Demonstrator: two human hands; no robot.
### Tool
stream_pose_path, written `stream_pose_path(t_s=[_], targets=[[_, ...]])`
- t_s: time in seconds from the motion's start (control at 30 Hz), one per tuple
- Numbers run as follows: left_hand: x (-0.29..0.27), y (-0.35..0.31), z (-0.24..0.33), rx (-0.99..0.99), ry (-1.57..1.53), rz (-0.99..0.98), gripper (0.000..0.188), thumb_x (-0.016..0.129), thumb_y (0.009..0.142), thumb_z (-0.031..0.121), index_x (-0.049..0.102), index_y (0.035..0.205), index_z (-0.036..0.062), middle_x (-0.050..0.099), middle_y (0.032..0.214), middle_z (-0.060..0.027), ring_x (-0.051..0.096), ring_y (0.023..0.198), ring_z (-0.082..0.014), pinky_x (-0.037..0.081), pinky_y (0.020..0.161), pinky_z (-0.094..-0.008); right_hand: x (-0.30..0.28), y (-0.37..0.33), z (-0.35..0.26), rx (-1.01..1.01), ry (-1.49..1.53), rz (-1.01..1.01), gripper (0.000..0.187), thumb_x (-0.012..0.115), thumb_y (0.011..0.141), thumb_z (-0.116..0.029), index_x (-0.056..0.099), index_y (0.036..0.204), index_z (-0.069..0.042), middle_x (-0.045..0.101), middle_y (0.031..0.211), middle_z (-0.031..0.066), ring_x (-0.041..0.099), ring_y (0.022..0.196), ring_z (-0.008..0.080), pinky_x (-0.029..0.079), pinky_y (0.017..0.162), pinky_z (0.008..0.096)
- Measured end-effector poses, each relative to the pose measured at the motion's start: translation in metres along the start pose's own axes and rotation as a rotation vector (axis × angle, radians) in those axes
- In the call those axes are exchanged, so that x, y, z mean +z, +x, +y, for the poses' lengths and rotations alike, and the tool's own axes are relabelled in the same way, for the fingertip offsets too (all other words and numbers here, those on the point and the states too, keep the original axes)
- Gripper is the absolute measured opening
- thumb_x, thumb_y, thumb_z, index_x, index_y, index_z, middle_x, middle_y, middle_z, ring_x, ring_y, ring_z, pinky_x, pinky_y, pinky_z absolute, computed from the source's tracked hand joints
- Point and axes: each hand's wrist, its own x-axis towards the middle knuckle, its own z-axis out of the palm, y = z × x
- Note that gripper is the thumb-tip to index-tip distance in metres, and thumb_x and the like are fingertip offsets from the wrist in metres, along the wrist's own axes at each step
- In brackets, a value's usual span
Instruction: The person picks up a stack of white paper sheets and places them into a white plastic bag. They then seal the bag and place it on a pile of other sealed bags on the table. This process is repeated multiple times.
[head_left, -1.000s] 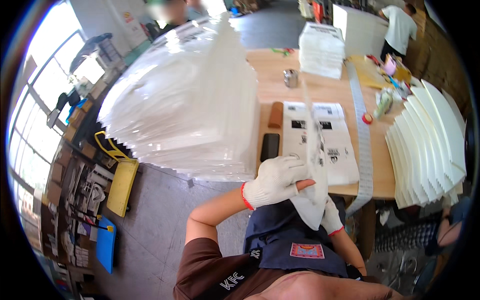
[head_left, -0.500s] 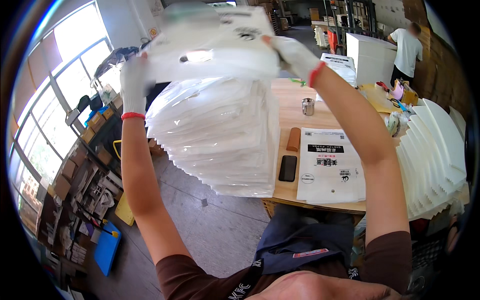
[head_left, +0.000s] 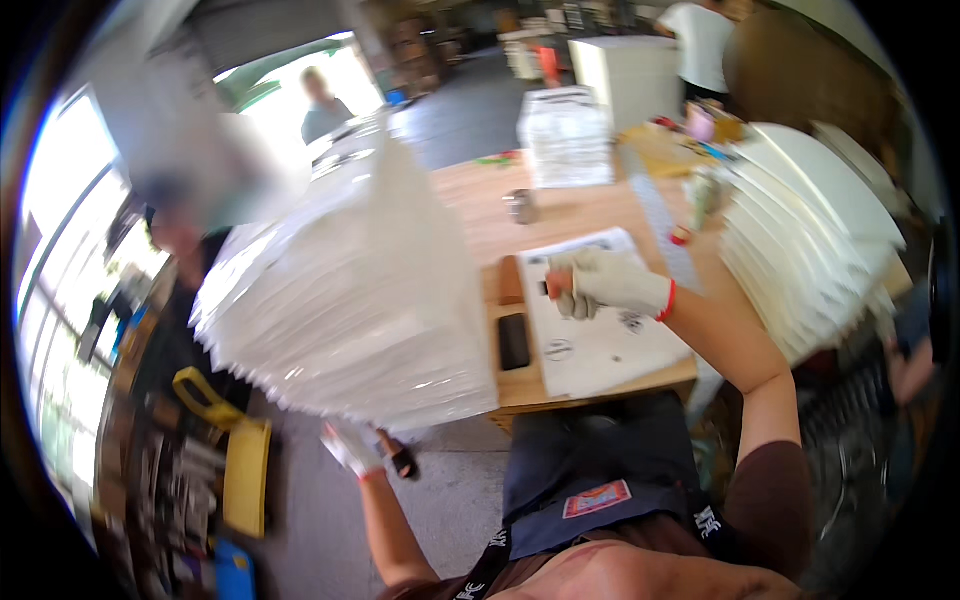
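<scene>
My right hand [head_left: 600, 285], in a white knit glove with a red cuff, is over a stack of printed white plastic bags [head_left: 600, 350] on the table. Its fingers are curled in; whether anything is in them is hidden. Low on the left, my left hand [head_left: 350, 450], also gloved, hangs below the near edge of a tall pile of glossy white plastic bags [head_left: 350, 300]. The left fingers look stretched out, though blurred, and hold nothing that I can see. The pile's top layers tilt up at its far side.
On the wooden table [head_left: 470, 200] are a black phone [head_left: 514, 342], a brown case [head_left: 511, 280], a metal cup [head_left: 520, 206] and another bag stack [head_left: 568, 140]. Fanned white sheets [head_left: 800, 240] stand right. A person [head_left: 185, 250] is left of the pile; a yellow cart [head_left: 248, 470] stands below.
Both hands have let go of the white bag raised above the pile. My left hand dropped below the pile; my right came down over the printed bags. The view shifted, showing a person at left.
</scene>
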Motion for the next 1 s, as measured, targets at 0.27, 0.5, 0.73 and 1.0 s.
stream_pose_path(t_s=[0.27,0.5,0.73,1.0], targets=[[0.043,-0.291,-0.127,0.099,0.653,-0.834,0.016,0.052,0.088,0.001,0.058,0.104,0.0002,0.064,0.094,-0.0104,0.06,0.087,-0.0184,0.047,0.078,-0.0302,-0.126,-0.216,0.029,-0.505,-1.423,1.123,0.011,0.062,0.086,-0.019,0.062,0.092,-0.01,0.059,0.08,0.012,0.059,0.074,0.0289,0.048,0.068,0.0406],[0.247,-0.341,-0.064,-0.002,0.324,-1.498,0.015,0.057,0.093,0.014,0.063,0.103,0.0041,0.066,0.089,-0.0059,0.059,0.074,-0.0117,0.047,0.059,-0.0243,-0.239,-0.34,0.016,0.332,-1.233,1.014,0.024,0.063,0.082,-0.024,0.063,0.103,-0.014,0.067,0.099,0.0068,0.061,0.088,0.0273,0.048,0.079,0.0372],[0.397,-0.416,-0.005,-0.126,0.072,-1.778,0.024,0.052,0.096,0.018,0.057,0.11,-0.0008,0.064,0.1,-0.009,0.059,0.091,-0.0127,0.047,0.083,-0.0275,-0.257,-0.335,0.023,0.259,-1.661,0.853,0.021,0.058,0.087,-0.032,0.066,0.097,-0.015,0.068,0.092,0.0058,0.062,0.089,0.0256,0.049,0.075,0.036],[0.509,-0.504,0.03,-1.346,-0.329,-1.979,0.046,0.049,0.096,0.04,0.049,0.123,0.003,0.06,0.114,-0.0155,0.061,0.088,-0.022,0.051,0.079,-0.0324,-0.205,-0.316,-0.003,-0.366,-2.016,1.006,0.008,0.062,0.074,-0.02,0.056,0.075,-0.014,0.056,0.066,0.0045,0.057,0.063,0.025,0.043,0.057,0.0353]])
